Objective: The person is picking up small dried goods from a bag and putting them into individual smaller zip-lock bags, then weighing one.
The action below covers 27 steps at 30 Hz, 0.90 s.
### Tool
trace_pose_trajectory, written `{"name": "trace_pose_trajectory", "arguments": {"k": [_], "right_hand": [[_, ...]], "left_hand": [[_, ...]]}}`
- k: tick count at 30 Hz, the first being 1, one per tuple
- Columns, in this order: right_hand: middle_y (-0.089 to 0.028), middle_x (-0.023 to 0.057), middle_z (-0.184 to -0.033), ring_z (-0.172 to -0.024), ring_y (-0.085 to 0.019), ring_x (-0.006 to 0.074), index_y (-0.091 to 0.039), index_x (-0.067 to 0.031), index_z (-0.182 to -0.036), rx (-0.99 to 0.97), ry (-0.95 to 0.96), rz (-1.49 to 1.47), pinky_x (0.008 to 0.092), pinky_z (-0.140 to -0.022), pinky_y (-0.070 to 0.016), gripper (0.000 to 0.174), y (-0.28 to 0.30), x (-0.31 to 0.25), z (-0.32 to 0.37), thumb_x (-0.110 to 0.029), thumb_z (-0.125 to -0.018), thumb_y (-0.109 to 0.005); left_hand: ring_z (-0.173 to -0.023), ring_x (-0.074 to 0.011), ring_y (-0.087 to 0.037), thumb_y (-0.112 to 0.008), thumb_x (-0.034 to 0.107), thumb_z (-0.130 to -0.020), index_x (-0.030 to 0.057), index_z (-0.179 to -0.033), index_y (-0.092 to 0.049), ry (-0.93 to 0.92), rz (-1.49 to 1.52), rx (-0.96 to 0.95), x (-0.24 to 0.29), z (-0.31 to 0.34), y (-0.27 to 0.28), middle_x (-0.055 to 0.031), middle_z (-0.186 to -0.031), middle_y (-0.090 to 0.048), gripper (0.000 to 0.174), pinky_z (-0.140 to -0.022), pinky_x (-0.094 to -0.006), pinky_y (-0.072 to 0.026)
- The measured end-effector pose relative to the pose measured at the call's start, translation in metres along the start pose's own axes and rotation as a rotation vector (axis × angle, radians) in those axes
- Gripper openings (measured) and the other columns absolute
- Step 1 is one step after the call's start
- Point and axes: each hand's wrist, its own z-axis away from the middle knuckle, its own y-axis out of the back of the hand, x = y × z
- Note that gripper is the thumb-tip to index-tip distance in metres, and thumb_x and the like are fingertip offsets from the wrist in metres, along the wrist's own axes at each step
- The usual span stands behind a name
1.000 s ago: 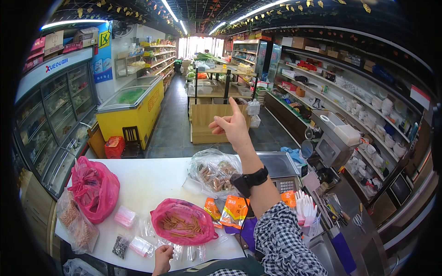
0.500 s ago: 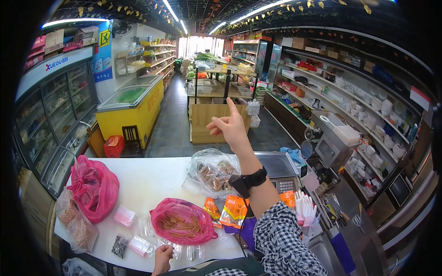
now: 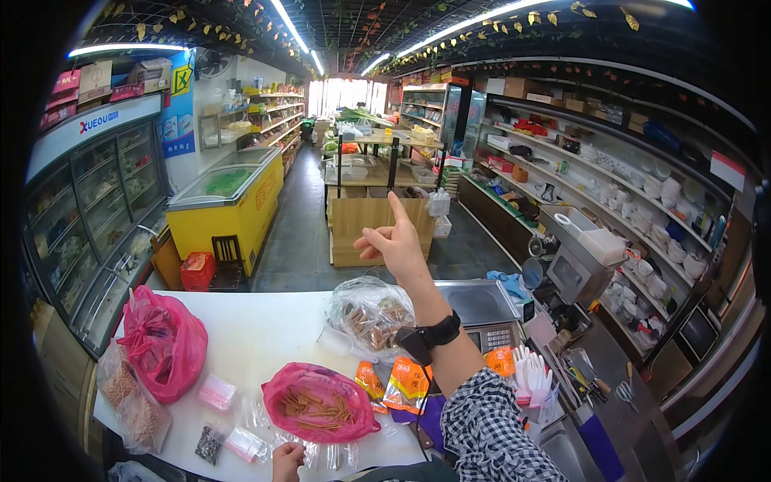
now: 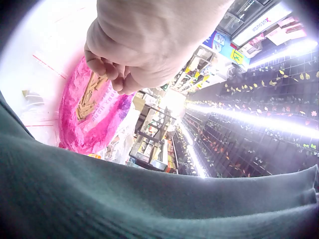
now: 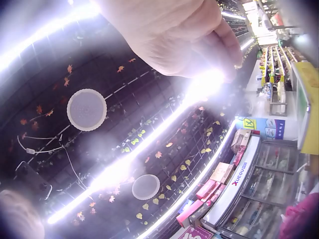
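Observation:
My right hand is raised high above the white counter. Its index finger points up towards the aisle, the other fingers are curled, and it holds nothing. The right wrist view shows only that hand against the ceiling lights. My left hand sits at the counter's near edge with its fingers curled under, beside several clear zip bags. In the left wrist view this hand shows nothing held. Just beyond it lies an open pink bag of brown sticks, also seen under the left hand.
A clear bag of snacks and orange packets lie by a scale. A knotted pink bag and a clear bag of grains stand at the counter's left end. White gloves sit at the right.
My right hand stays raised and pointing and has drifted slightly left. The view has shifted a little. The left hand stays at the counter's edge.

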Motion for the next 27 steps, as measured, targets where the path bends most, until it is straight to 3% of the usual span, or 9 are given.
{"name": "trace_pose_trajectory", "arguments": {"k": [15, 17, 27], "right_hand": [[-0.069, 0.0152, -0.08, -0.06, -0.064, 0.0151, 0.001, 0.0008, -0.152, -0.019, -0.013, 0.008, 0.0262, -0.057, -0.0533, 0.086, -0.001, 0.004, 0.007, -0.005, -0.091, -0.06], [-0.069, 0.0146, -0.079, -0.059, -0.064, 0.0146, 0.001, -0.0006, -0.152, -0.003, -0.012, -0.005, 0.0258, -0.055, -0.0526, 0.086, -0.002, 0.006, 0.007, -0.004, -0.091, -0.059], [-0.069, 0.0173, -0.08, -0.059, -0.064, 0.015, 0.0, 0.0027, -0.151, 0.072, 0.023, -0.002, 0.0261, -0.056, -0.0534, 0.085, 0.001, 0.017, 0.016, -0.003, -0.091, -0.059]], "left_hand": [[-0.063, -0.0094, -0.049, -0.067, 0.021, -0.09, 0.0028, -0.093, -0.067, 0.024, 0.014, -0.005, -0.015, -0.011, 0.006, 0.0013, -0.073, -0.057, 0.018, -0.057, -0.0246, -0.0402], [-0.055, -0.0111, -0.051, -0.067, 0.006, -0.084, 0.0006, -0.082, -0.063, 0.06, 0.222, 0.025, -0.026, -0.016, 0.011, -0.0019, -0.064, -0.056, 0.007, -0.051, -0.0245, -0.0406], [-0.056, -0.0114, -0.051, -0.066, 0.006, -0.086, -0.0002, -0.084, -0.063, 0.064, 0.195, 0.031, -0.023, -0.014, 0.008, -0.0024, -0.065, -0.056, 0.007, -0.051, -0.0248, -0.0409]]}}
